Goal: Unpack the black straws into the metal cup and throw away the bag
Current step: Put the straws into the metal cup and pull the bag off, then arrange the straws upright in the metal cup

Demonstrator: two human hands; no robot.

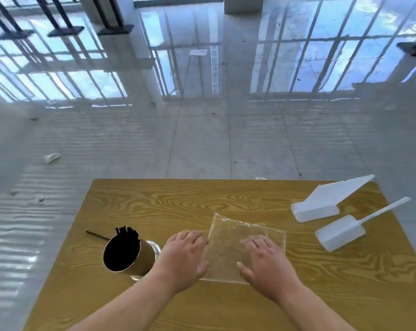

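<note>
- a sheet of paper (198, 52) lies on the floor far off; its print is too small to read.
- the metal cup (146, 258) stands on the wooden table (226, 194), left of both hands, with black straws (127, 231) poking above its far rim.
- one loose straw (97, 234) lies on the table behind the cup.
- the clear bag (240, 231) lies flat on the table, right of the cup.
- the left hand (185, 256) rests palm down on the bag's left edge, fingers straight.
- the right hand (266, 261) presses flat on the bag, fingers spread.
- two white scoops (321, 201) lie at the table's right.
</note>
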